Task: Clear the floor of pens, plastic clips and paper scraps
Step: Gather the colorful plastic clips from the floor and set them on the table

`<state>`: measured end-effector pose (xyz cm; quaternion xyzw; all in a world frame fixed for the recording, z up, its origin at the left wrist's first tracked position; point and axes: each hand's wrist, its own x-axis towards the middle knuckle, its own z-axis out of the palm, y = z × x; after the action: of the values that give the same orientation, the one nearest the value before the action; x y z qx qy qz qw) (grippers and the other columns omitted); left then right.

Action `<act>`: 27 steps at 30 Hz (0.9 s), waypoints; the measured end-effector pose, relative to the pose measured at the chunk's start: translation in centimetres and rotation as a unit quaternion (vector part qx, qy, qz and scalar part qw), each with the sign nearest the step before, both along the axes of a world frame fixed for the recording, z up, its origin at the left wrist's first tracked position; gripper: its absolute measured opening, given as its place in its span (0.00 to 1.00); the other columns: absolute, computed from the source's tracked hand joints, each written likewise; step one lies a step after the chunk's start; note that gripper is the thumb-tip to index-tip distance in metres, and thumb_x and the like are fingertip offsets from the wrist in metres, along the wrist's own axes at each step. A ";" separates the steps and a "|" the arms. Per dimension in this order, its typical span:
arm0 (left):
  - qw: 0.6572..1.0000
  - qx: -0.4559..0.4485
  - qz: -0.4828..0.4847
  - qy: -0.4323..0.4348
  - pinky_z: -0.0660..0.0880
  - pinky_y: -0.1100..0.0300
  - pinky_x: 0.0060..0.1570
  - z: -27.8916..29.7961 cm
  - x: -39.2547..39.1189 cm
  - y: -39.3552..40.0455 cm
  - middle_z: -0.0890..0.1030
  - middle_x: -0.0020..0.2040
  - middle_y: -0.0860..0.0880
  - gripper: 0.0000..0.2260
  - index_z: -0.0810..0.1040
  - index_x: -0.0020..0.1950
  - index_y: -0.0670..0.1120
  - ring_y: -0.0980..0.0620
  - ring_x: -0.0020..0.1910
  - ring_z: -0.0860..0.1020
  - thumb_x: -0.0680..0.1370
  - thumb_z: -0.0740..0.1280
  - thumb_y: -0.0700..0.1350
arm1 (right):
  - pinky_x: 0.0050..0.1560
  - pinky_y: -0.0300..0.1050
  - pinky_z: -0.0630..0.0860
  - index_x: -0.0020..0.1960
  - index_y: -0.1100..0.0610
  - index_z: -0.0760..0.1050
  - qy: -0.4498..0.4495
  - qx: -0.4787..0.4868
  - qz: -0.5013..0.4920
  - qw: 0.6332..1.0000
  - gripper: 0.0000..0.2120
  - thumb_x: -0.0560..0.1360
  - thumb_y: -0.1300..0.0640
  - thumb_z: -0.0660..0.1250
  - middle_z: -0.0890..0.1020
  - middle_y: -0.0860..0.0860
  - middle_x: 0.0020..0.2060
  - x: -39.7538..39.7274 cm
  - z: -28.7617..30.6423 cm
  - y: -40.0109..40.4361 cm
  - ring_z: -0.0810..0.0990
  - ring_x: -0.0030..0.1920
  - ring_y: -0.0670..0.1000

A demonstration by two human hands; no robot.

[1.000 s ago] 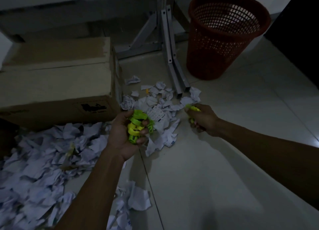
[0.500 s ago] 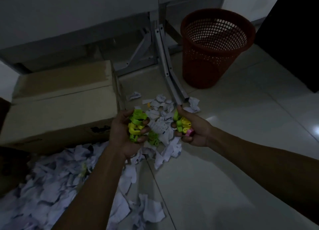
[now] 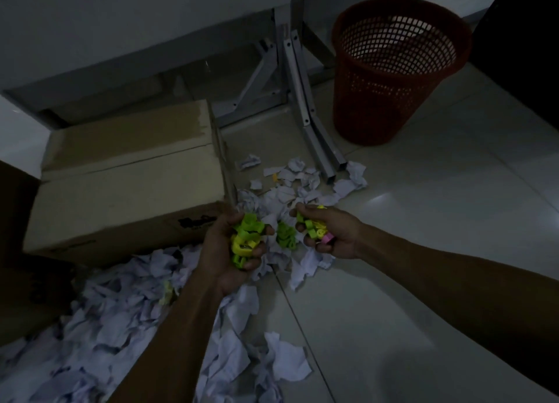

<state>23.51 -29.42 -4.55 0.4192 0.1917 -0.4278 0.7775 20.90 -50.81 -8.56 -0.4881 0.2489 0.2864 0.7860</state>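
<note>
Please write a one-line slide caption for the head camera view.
Both hands, left and right, hold plastic clips above paper scraps near a red basket.

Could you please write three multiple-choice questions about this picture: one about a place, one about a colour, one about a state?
1. Where does the wastebasket stand?
A. right of the metal table leg
B. on the cardboard box
C. among the paper scraps

2. What colour is the wastebasket?
A. blue
B. red
C. white

3. What is the left hand doing?
A. lying flat on the floor
B. gripping plastic clips
C. holding a pen

Answers:
1 A, it stands on tiles beside the leg.
2 B, its mesh is red.
3 B, its fingers curl round green and yellow clips.
</note>
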 end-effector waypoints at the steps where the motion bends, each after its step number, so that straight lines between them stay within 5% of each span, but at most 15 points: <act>1: 1.000 -0.007 0.014 0.003 0.67 0.64 0.20 -0.5 -0.3 0.1 0.82 0.41 0.42 0.19 0.77 0.52 0.39 0.49 0.23 0.71 0.69 0.66 0.51 | 0.18 0.35 0.59 0.51 0.55 0.78 0.007 -0.008 0.006 1.000 0.13 0.73 0.46 0.67 0.79 0.52 0.41 0.1 -0.1 0.1 0.73 0.26 0.50; 5: 0.998 -0.055 0.018 -0.015 0.68 0.64 0.21 -2.1 -1.2 0.3 0.82 0.40 0.41 0.26 0.83 0.42 0.41 0.49 0.22 0.70 0.49 0.85 0.48 | 0.18 0.36 0.60 0.51 0.56 0.79 0.009 -0.038 0.016 0.999 0.10 0.79 0.50 0.64 0.81 0.52 0.43 0.9 0.0 0.2 0.72 0.24 0.49; 8: 0.999 -0.029 0.019 -0.009 0.66 0.64 0.19 -2.5 -1.9 0.0 0.80 0.37 0.44 0.22 0.80 0.53 0.45 0.51 0.21 0.68 0.62 0.79 0.51 | 0.20 0.36 0.60 0.56 0.55 0.79 -0.017 -0.081 0.021 0.996 0.09 0.78 0.54 0.66 0.80 0.53 0.38 1.5 0.1 0.4 0.72 0.25 0.51; 11: 0.999 0.007 0.034 0.000 0.64 0.66 0.19 -2.8 -2.2 -0.3 0.78 0.35 0.44 0.13 0.76 0.58 0.46 0.52 0.20 0.66 0.79 0.57 0.49 | 0.20 0.36 0.62 0.61 0.46 0.76 -0.055 -0.103 0.028 0.993 0.14 0.78 0.59 0.66 0.81 0.52 0.31 2.0 0.4 0.4 0.71 0.25 0.53; 15: 0.999 0.014 0.025 0.019 0.63 0.67 0.18 -3.3 -2.2 -0.5 0.75 0.34 0.44 0.08 0.72 0.43 0.44 0.52 0.19 0.65 0.72 0.60 0.49 | 0.23 0.37 0.69 0.56 0.56 0.81 -0.087 -0.161 0.063 0.981 0.10 0.75 0.61 0.70 0.81 0.55 0.31 2.9 0.8 -0.1 0.74 0.23 0.51; 20: 0.998 0.054 0.004 0.029 0.61 0.69 0.18 -3.9 -1.9 -1.1 0.75 0.30 0.47 0.10 0.71 0.40 0.45 0.53 0.18 0.65 0.71 0.63 0.52 | 0.32 0.45 0.79 0.50 0.57 0.84 -0.111 -0.231 0.118 0.959 0.10 0.71 0.55 0.75 0.85 0.56 0.40 3.3 0.2 -0.5 0.82 0.33 0.51; 23: 0.996 0.081 -0.013 0.031 0.61 0.70 0.17 -3.8 -1.9 -1.5 0.79 0.31 0.47 0.06 0.74 0.44 0.47 0.53 0.18 0.68 0.77 0.62 0.49 | 0.31 0.43 0.78 0.49 0.55 0.85 -0.159 -0.362 0.215 0.893 0.10 0.68 0.56 0.77 0.84 0.56 0.46 3.5 -0.3 0.0 0.82 0.36 0.50; 27: 0.986 0.158 -0.047 -0.004 0.59 0.69 0.19 -3.8 -1.9 -1.7 0.81 0.32 0.47 0.07 0.75 0.45 0.46 0.53 0.20 0.68 0.80 0.61 0.44 | 0.45 0.42 0.69 0.62 0.45 0.77 -0.254 -0.613 0.360 0.657 0.18 0.72 0.49 0.70 0.78 0.52 0.59 3.4 -0.1 1.5 0.78 0.56 0.57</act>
<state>21.64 -31.16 -8.34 0.5471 0.2345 -0.4262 0.6812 24.27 -49.33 -8.67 -0.9641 -0.0361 0.1945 0.1772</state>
